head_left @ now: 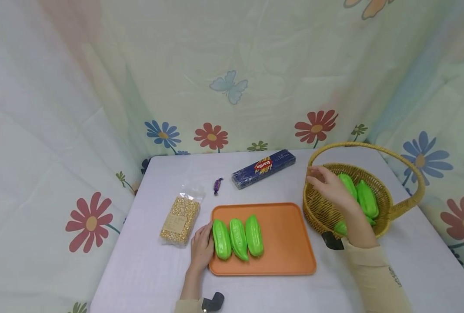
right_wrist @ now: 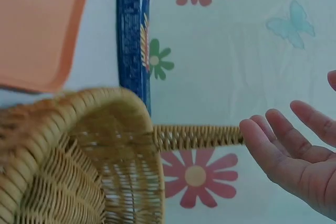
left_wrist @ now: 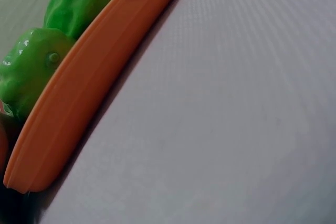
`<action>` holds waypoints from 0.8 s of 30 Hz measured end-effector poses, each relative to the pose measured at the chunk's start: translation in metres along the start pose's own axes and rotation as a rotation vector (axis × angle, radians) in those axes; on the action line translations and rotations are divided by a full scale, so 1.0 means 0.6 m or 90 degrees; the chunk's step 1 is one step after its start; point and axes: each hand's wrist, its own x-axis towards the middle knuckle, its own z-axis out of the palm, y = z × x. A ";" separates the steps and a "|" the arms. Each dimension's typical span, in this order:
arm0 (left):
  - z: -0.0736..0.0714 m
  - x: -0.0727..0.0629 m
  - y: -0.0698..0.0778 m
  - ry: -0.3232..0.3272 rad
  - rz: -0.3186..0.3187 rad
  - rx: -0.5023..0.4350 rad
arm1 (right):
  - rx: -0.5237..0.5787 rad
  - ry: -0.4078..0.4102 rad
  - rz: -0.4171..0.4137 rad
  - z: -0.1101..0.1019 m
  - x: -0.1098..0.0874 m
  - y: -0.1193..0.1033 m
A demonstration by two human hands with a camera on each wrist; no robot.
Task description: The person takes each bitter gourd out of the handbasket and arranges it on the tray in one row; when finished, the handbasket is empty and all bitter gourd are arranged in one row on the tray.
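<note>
Three glossy, ridged green vegetables [head_left: 238, 239] are lying inside the left edge of my orange tray [head_left: 284, 239], its flat right half stretching toward a wicker basket [head_left: 315, 213] holding more. My right hand [head_left: 329, 184] is hovering above the basket, fingers loosely spread, gripping nothing. My left hand [head_left: 202, 245] is touching the tray's edge; I cannot tell whether it's gripping. A white counter [head_left: 271, 291] is meeting flowered fabric [head_left: 177, 65].

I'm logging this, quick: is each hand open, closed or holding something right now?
Left hand: at the orange tray; open or gripping, cannot be told.
Right hand: open, empty, over the basket.
</note>
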 end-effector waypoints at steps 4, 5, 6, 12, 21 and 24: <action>-0.002 -0.001 0.002 -0.002 0.000 0.004 | 0.007 0.004 0.008 -0.024 0.004 0.001; -0.002 -0.001 0.003 -0.002 0.001 0.005 | 0.013 0.001 0.013 -0.030 0.005 0.002; -0.003 -0.001 0.003 -0.002 0.001 0.006 | 0.017 0.000 0.019 -0.035 0.005 0.004; -0.003 -0.001 0.003 -0.006 -0.001 0.008 | 0.039 -0.006 0.049 -0.065 0.016 0.025; -0.002 -0.001 0.002 -0.002 0.000 0.007 | 0.060 0.023 0.120 -0.100 0.033 0.065; -0.002 0.000 0.002 -0.004 0.002 0.007 | 0.053 0.042 0.147 -0.111 0.036 0.078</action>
